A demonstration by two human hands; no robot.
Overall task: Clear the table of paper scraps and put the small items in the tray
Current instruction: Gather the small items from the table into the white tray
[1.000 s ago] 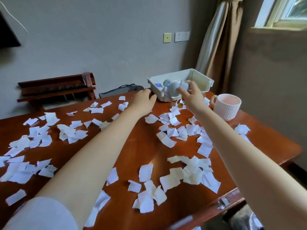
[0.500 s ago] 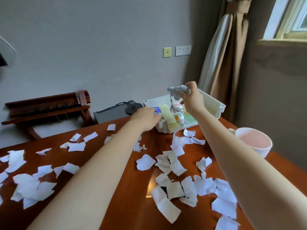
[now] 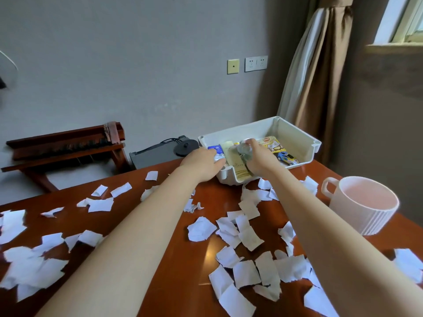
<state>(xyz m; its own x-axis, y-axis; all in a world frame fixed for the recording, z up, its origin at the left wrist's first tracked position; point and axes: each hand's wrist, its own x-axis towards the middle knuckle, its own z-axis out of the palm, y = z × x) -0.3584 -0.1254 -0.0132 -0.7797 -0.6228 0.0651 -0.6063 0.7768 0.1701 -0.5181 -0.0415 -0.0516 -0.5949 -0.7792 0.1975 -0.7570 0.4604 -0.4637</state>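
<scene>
Head view: left hand [image 3: 201,163] grips rim of tray [image 3: 304,143]; right hand [image 3: 261,159] grasps blurred toy [image 3: 245,149], orientation unclear.

Both hands crowd the near left end of the tray [image 3: 297,133]: left hand [image 3: 201,164] over the corner rim, right hand [image 3: 258,159] just beside it, gripping a blurred grey toy [image 3: 245,150] above the packets. Open room inside lies at the far right, behind the toy car [image 3: 287,158], up to the high back wall. The mug [image 3: 361,207] stands on the right, apart from the tray, with a gap between them. Paper scraps [image 3: 201,228] lie flat across the table [image 3: 194,271], thickest between the forearms. A black box [image 3: 155,154] sits behind the far edge, left of the tray
</scene>
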